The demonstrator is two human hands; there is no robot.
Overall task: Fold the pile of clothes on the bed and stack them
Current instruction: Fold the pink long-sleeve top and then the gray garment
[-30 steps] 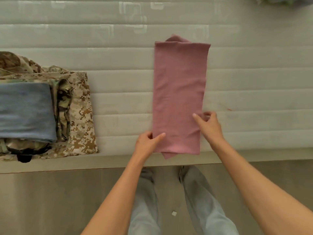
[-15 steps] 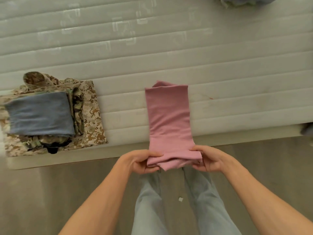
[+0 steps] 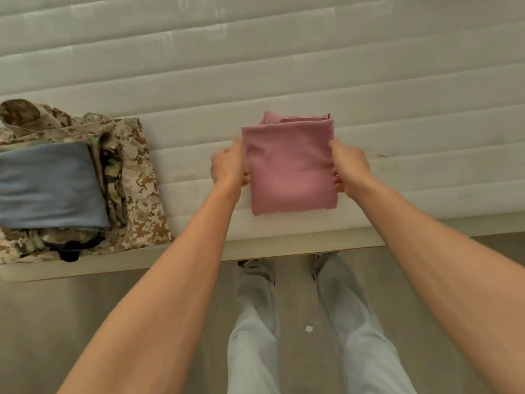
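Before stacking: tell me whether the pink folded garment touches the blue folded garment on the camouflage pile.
Apart. The head view shows bare mattress between the pink folded garment, held by both hands, and the blue folded garment on the camouflage pile.

Three folded garments: one pink (image 3: 289, 172), one blue (image 3: 48, 186), one camouflage (image 3: 139, 194).
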